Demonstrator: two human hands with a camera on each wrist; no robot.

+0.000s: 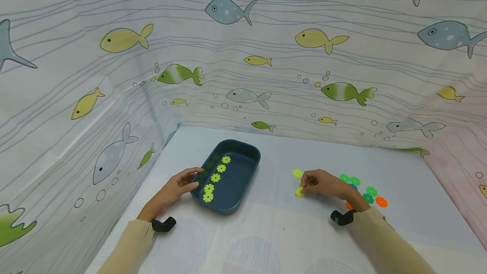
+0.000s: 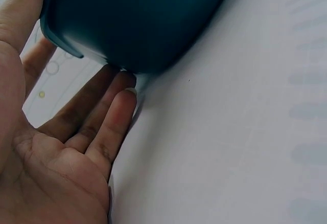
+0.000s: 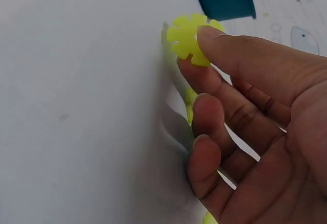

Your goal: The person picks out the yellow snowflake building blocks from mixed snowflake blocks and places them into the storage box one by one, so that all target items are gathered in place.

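At the left, my left hand (image 1: 175, 189) holds the near-left side of a dark blue tray (image 1: 237, 176); the left wrist view has the thumb at its rim and other fingertips against its outer wall. Inside the tray, several yellow snowflake discs (image 1: 215, 177) lie in a row along the left side. My right hand (image 1: 323, 184) pinches one yellow snowflake disc (image 3: 184, 36) between thumb and forefinger, close above the table. Just behind that hand lies another yellow disc (image 1: 297, 173). More yellow shows below the fingers in the right wrist view, partly hidden.
Right of my right hand, several green discs (image 1: 355, 181), an orange disc (image 1: 381, 202) and a partly covered blue disc (image 1: 354, 186) lie on the white table (image 1: 277, 219). A fish-print sheet (image 1: 289, 96) stands around the table's back and sides.
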